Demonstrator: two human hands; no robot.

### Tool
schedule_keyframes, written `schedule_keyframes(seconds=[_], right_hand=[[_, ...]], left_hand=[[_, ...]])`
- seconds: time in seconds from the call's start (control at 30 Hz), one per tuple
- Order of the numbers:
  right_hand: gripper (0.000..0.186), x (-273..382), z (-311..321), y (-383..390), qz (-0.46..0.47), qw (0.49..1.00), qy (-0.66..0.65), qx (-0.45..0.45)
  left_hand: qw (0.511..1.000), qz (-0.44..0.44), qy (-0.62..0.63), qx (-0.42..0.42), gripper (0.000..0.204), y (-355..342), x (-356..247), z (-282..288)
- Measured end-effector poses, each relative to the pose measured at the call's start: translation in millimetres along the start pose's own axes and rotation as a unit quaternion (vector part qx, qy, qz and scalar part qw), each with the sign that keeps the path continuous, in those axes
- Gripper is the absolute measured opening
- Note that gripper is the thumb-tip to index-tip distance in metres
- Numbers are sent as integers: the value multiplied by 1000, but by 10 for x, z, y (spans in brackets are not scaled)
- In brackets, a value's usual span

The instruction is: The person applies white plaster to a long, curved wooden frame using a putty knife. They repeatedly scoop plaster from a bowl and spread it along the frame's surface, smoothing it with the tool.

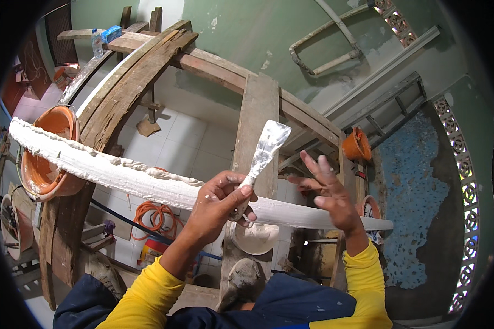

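Observation:
My left hand [223,198] is wrapped round the handle of a putty knife [267,143], its wide blade pointing up and coated in white paste. To the right, my right hand [333,192] is raised with fingers spread and nothing in it. Both hands are over a long white strip [148,183] that runs across the view. Thick, ragged white paste lies along its upper edge on the left. Below my left hand, partly covered by the strip, is a round container of white paste [255,239].
Wooden planks [262,112] form a raised platform above a white tiled floor [208,134]. An orange bucket [41,172] sits behind the strip's left end. Another orange bucket [357,143] is at the right. An orange hose [153,219] lies coiled below. A water bottle [97,44] stands far left.

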State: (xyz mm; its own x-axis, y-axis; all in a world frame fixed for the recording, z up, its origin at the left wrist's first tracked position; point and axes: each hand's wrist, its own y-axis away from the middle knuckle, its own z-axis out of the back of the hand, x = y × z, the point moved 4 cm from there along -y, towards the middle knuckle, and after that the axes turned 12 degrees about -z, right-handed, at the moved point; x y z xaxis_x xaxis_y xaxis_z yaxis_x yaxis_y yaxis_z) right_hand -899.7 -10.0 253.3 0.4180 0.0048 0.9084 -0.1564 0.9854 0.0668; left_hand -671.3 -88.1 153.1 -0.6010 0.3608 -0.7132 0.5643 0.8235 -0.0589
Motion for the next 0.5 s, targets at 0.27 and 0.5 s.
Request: schedule_keyframes(seconds=[0.27, 0.5], right_hand=[[41, -73, -93, -7, -65, 926, -356, 105], [38, 85, -100, -66, 6, 908, -417, 41]], left_hand=[[1000, 8, 23, 10, 26, 17, 46, -17], [983, 122, 135, -17, 20, 136, 179, -165]])
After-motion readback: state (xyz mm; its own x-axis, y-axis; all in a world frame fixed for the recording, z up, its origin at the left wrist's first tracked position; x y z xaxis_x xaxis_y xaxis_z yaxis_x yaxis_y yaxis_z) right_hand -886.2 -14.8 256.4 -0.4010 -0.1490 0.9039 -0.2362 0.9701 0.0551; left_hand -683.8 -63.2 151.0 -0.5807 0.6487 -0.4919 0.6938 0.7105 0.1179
